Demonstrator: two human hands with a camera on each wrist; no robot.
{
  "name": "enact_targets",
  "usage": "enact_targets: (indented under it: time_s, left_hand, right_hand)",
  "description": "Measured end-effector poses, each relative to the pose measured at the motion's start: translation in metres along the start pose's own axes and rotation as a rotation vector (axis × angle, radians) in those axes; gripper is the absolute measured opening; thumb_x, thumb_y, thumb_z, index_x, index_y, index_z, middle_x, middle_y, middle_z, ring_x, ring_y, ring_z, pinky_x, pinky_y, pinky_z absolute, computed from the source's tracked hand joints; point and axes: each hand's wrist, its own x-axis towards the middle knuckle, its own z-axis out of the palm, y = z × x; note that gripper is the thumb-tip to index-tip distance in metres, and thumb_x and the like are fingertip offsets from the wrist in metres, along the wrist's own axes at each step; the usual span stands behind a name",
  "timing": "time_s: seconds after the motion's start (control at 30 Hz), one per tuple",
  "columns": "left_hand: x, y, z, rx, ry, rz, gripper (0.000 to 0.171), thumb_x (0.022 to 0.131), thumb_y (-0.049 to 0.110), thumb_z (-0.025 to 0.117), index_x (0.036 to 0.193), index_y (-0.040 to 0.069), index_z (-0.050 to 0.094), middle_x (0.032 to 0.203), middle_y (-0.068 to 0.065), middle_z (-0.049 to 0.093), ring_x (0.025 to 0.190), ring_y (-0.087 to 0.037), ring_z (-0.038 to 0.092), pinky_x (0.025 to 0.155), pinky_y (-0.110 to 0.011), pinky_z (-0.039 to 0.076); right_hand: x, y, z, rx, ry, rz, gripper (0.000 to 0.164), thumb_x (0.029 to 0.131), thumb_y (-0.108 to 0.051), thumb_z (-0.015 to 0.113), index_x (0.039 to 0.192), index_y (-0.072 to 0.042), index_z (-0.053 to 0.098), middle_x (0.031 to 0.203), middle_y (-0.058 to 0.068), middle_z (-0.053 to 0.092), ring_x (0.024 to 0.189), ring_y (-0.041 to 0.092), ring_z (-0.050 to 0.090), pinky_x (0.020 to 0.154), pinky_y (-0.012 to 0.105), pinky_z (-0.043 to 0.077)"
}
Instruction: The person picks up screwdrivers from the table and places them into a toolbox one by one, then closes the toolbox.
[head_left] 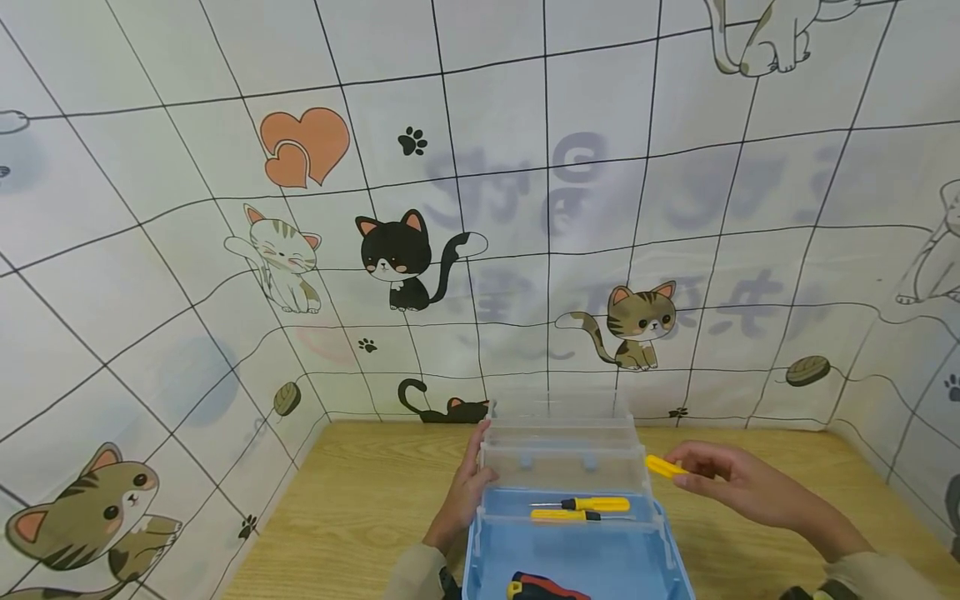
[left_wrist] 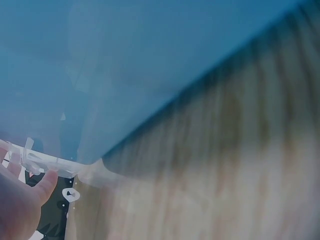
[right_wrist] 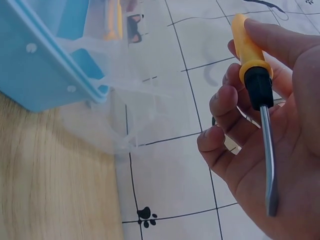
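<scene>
A blue toolbox (head_left: 495,554) stands on the table with its clear hinged lid (head_left: 517,471) raised. At the lid's left edge my left hand (head_left: 459,493) holds the clear plastic, thumb on the near side; in the left wrist view that thumb (left_wrist: 46,187) touches the rim. To the right of the box, my right hand (head_left: 738,483) pinches a yellow-handled screwdriver (right_wrist: 255,75). Its flat metal blade points back along the palm. Inside the box are two more yellow-handled screwdrivers, an upper one (head_left: 600,504) and a lower one (head_left: 558,515), plus a thick red-and-black handle (head_left: 547,587), cut off by the frame.
The wood-grain table (head_left: 360,500) runs to a white wall cover (head_left: 510,350) printed with grid lines and cartoon cats. The raised lid stands close to that back wall. A dark object (head_left: 952,500) shows at the right edge.
</scene>
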Motion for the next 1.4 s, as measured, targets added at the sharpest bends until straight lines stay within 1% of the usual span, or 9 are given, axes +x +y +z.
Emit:
enact_targets:
  time_s: [0.03,0.17,0.4,0.67,0.83,1.07,1.23,1.33,1.4]
  left_hand:
    - [0.000,0.000,0.000,-0.002,-0.002,0.001,0.077,0.095,0.002,0.038,0.159,0.033,0.007,0.163,-0.005,0.013,0.144,-0.040,0.025,0.106,-0.070,0.029]
    - [0.000,0.000,-0.001,-0.005,-0.004,0.003,0.077,0.095,0.003,0.038,0.159,0.032,0.007,0.163,-0.006,0.013,0.143,-0.041,0.026,0.106,-0.069,0.031]
    - [0.000,0.003,0.000,-0.003,0.002,0.000,0.078,0.094,0.001,0.038,0.158,0.035,0.010,0.162,-0.003,0.015,0.141,-0.040,0.030,0.106,-0.066,0.033]
    - [0.000,0.001,0.000,0.005,0.002,0.001,0.077,0.094,0.001,0.038,0.158,0.036,0.010,0.159,-0.005,0.019,0.137,-0.040,0.034,0.104,-0.065,0.037]
    - [0.001,0.001,0.000,0.013,0.004,0.007,0.077,0.095,0.001,0.037,0.158,0.037,0.010,0.161,-0.004,0.016,0.139,-0.040,0.032,0.105,-0.066,0.035]
    - [0.001,0.000,0.000,0.007,0.005,0.007,0.077,0.094,0.001,0.038,0.158,0.035,0.010,0.160,-0.004,0.018,0.139,-0.040,0.033,0.105,-0.066,0.035]
    - [0.000,0.001,0.000,0.011,0.013,0.000,0.077,0.094,0.002,0.038,0.158,0.036,0.011,0.160,-0.006,0.018,0.138,-0.042,0.034,0.103,-0.066,0.036]
    - [-0.001,0.001,0.001,0.021,0.018,0.005,0.077,0.094,0.002,0.039,0.158,0.035,0.011,0.160,-0.008,0.018,0.138,-0.043,0.034,0.103,-0.067,0.037]
    - [-0.001,0.001,0.001,0.023,0.022,0.007,0.078,0.093,0.002,0.039,0.158,0.034,0.011,0.160,-0.007,0.018,0.139,-0.043,0.033,0.104,-0.067,0.036]
  right_hand:
    - [0.001,-0.002,0.000,0.002,-0.004,0.001,0.021,0.100,-0.008,0.054,0.119,-0.009,0.061,0.082,-0.001,0.057,0.071,0.012,0.052,0.053,0.029,0.041]
    - [0.006,-0.005,0.002,0.002,0.002,0.017,0.021,0.100,-0.010,0.055,0.120,-0.010,0.063,0.083,0.000,0.058,0.071,0.012,0.053,0.054,0.028,0.042]
    - [0.011,-0.010,0.004,-0.027,0.024,0.050,0.022,0.099,-0.015,0.057,0.119,-0.012,0.065,0.083,-0.003,0.058,0.070,0.012,0.052,0.054,0.027,0.041]
    - [0.018,-0.013,0.009,-0.031,0.010,-0.006,0.019,0.099,-0.012,0.057,0.115,-0.016,0.065,0.084,-0.005,0.060,0.071,0.011,0.053,0.054,0.026,0.041]
    - [0.023,-0.016,0.010,-0.034,-0.011,0.003,0.019,0.100,-0.014,0.056,0.116,-0.017,0.065,0.085,-0.004,0.061,0.071,0.011,0.053,0.055,0.026,0.042]
    - [0.032,-0.021,0.011,-0.051,-0.029,0.005,0.018,0.100,-0.017,0.057,0.116,-0.016,0.066,0.084,-0.005,0.062,0.070,0.011,0.053,0.055,0.026,0.043]
    - [0.039,-0.024,0.015,-0.050,-0.043,0.006,0.019,0.100,-0.018,0.057,0.116,-0.017,0.067,0.084,0.002,0.063,0.069,0.011,0.053,0.056,0.026,0.043]
    - [0.043,-0.025,0.017,-0.028,-0.057,0.000,0.020,0.100,-0.017,0.057,0.117,-0.015,0.067,0.085,0.006,0.063,0.070,0.010,0.053,0.057,0.026,0.043]
    - [0.045,-0.025,0.019,-0.017,-0.062,-0.016,0.020,0.099,-0.016,0.057,0.117,-0.014,0.067,0.085,0.004,0.063,0.071,0.010,0.053,0.057,0.026,0.044]
